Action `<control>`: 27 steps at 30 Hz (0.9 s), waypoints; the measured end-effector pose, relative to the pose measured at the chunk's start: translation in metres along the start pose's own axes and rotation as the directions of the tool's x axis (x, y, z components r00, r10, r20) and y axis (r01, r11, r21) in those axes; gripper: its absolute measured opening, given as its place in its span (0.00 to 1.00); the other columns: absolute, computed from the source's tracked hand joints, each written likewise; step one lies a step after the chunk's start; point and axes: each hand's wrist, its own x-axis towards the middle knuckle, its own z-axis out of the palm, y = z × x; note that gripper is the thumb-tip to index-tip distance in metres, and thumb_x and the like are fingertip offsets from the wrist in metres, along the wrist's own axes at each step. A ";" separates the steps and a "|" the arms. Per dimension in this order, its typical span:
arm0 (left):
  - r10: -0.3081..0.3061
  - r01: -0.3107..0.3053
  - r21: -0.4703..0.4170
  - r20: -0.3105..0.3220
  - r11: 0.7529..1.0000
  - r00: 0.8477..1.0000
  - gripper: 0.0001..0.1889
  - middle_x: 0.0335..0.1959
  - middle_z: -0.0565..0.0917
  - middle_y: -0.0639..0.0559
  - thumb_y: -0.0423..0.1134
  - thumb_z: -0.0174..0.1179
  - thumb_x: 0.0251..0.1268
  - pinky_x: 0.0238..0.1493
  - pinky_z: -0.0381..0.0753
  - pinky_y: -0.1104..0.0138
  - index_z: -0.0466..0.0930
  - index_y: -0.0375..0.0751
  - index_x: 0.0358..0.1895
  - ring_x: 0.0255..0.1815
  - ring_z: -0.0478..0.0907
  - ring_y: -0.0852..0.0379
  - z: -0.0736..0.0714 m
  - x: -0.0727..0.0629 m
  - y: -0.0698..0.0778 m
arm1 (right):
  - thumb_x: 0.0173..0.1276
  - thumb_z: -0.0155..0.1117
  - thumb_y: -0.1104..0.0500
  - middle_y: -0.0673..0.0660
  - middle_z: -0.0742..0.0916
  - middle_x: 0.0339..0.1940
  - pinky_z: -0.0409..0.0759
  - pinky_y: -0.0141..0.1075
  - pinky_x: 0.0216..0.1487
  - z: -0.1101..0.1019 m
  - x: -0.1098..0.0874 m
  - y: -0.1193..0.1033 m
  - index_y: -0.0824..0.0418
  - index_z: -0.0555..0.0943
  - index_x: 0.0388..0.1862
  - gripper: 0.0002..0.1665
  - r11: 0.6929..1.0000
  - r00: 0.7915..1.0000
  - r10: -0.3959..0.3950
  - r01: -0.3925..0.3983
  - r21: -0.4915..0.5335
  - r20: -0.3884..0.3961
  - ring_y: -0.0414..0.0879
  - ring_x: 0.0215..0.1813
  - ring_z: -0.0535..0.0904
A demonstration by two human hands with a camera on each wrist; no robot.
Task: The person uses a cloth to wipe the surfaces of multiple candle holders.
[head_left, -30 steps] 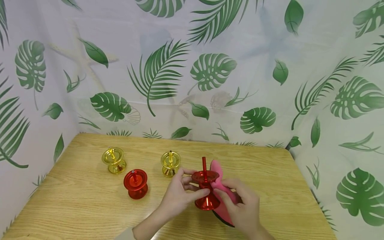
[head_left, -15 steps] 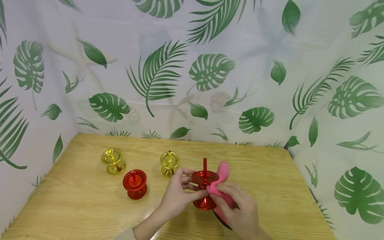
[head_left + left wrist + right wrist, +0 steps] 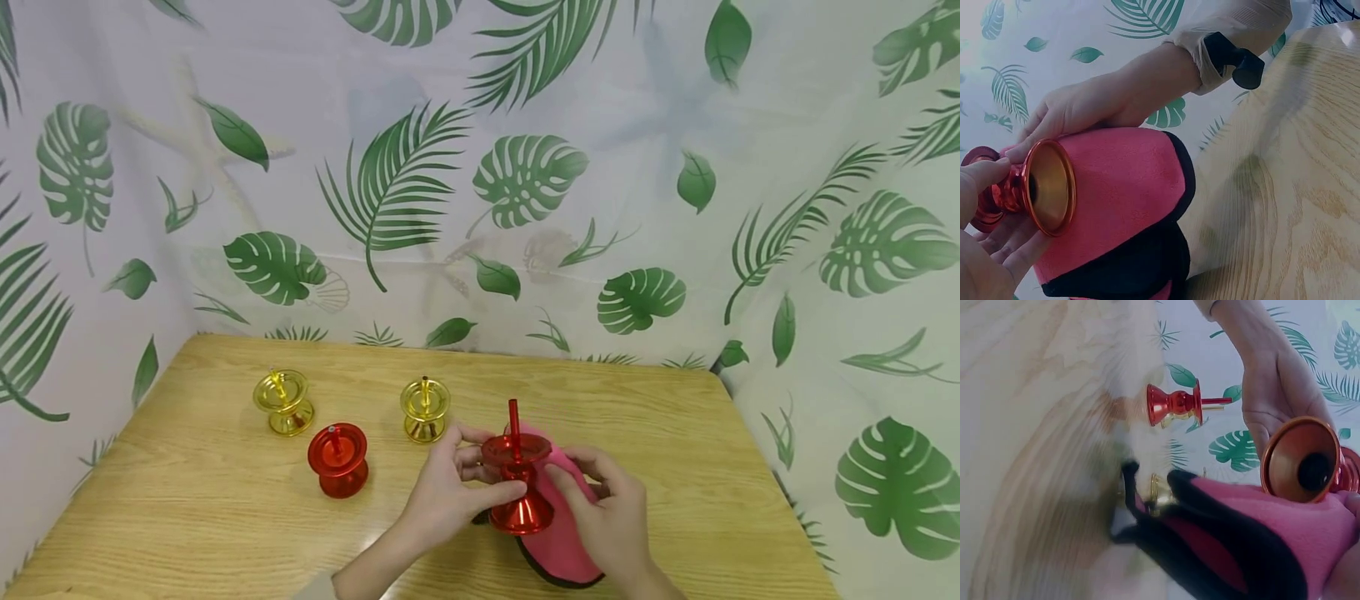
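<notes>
A shiny red candle holder (image 3: 522, 512) with a thin upright red rod is in my left hand (image 3: 438, 492). Thumb and fingers grip its waist, and the left wrist view shows the hollow underside of its base (image 3: 1051, 187), raised off the table. Behind and to the right of it hangs a pink cloth (image 3: 558, 546) with black edging. My right hand (image 3: 611, 517) pinches this cloth beside the holder, just below its dish. In the right wrist view the folded cloth (image 3: 1254, 512) lies against the holder's base (image 3: 1300, 459); part of the right hand's grip is hidden.
Another red candle holder (image 3: 341, 479) stands left of my left hand on the wooden table (image 3: 187, 517). Two gold ones stand farther back, one at the left (image 3: 291, 417) and one near the middle (image 3: 425, 427). A leaf-patterned curtain (image 3: 427, 317) borders the table behind and at the sides.
The pink cloth, first bunched at the holder's right side, now spreads behind it and hangs lower. My right hand has shifted its pinch. The left hand's grip stays, with the holder slightly lower.
</notes>
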 end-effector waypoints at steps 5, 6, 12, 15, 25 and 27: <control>0.023 -0.021 -0.035 0.037 0.999 0.999 0.34 0.57 0.89 0.35 0.33 0.78 0.59 0.48 0.90 0.68 0.67 0.36 0.63 0.45 0.87 0.58 -0.002 -0.004 0.000 | 0.63 0.71 0.77 0.38 0.91 0.42 0.82 0.25 0.26 -0.007 0.001 0.001 0.65 0.87 0.44 0.14 0.993 0.993 0.117 -0.116 0.025 -0.018 0.30 0.43 0.89; 0.031 -0.029 -0.046 0.044 0.999 0.999 0.34 0.58 0.88 0.34 0.33 0.78 0.59 0.49 0.90 0.67 0.66 0.35 0.63 0.47 0.88 0.56 -0.002 -0.004 -0.001 | 0.63 0.71 0.77 0.39 0.91 0.41 0.84 0.26 0.27 -0.009 0.002 0.001 0.65 0.87 0.45 0.13 0.989 0.989 0.144 -0.144 0.016 -0.025 0.30 0.43 0.89; 0.055 -0.054 -0.027 0.018 0.998 0.998 0.36 0.60 0.87 0.35 0.31 0.77 0.58 0.54 0.89 0.65 0.65 0.37 0.66 0.54 0.89 0.51 -0.004 -0.005 -0.005 | 0.67 0.73 0.70 0.36 0.90 0.37 0.88 0.30 0.32 -0.029 0.009 0.000 0.63 0.87 0.45 0.09 0.950 0.951 0.308 -0.309 -0.037 -0.032 0.31 0.40 0.88; 0.056 -0.055 0.019 -0.016 0.998 0.998 0.36 0.59 0.87 0.38 0.31 0.77 0.58 0.57 0.88 0.67 0.66 0.38 0.66 0.55 0.87 0.52 -0.006 -0.004 -0.009 | 0.67 0.74 0.68 0.36 0.90 0.37 0.87 0.30 0.30 -0.038 0.013 0.000 0.63 0.88 0.45 0.09 0.941 0.944 0.329 -0.330 -0.073 -0.031 0.32 0.38 0.88; 0.056 -0.056 0.086 -0.004 0.995 0.998 0.35 0.58 0.88 0.38 0.32 0.76 0.60 0.59 0.86 0.67 0.66 0.39 0.66 0.54 0.87 0.54 -0.012 0.012 -0.040 | 0.68 0.75 0.64 0.37 0.91 0.36 0.85 0.28 0.29 -0.063 0.020 -0.001 0.61 0.89 0.47 0.10 0.917 0.934 0.352 -0.358 -0.176 -0.064 0.32 0.36 0.86; 0.067 -0.067 0.100 0.003 0.993 0.998 0.35 0.58 0.88 0.38 0.31 0.76 0.60 0.58 0.86 0.69 0.66 0.38 0.66 0.53 0.87 0.55 -0.013 0.017 -0.048 | 0.67 0.76 0.64 0.36 0.90 0.36 0.85 0.28 0.29 -0.067 0.021 0.000 0.61 0.89 0.47 0.10 0.910 0.930 0.358 -0.367 -0.191 -0.083 0.31 0.36 0.86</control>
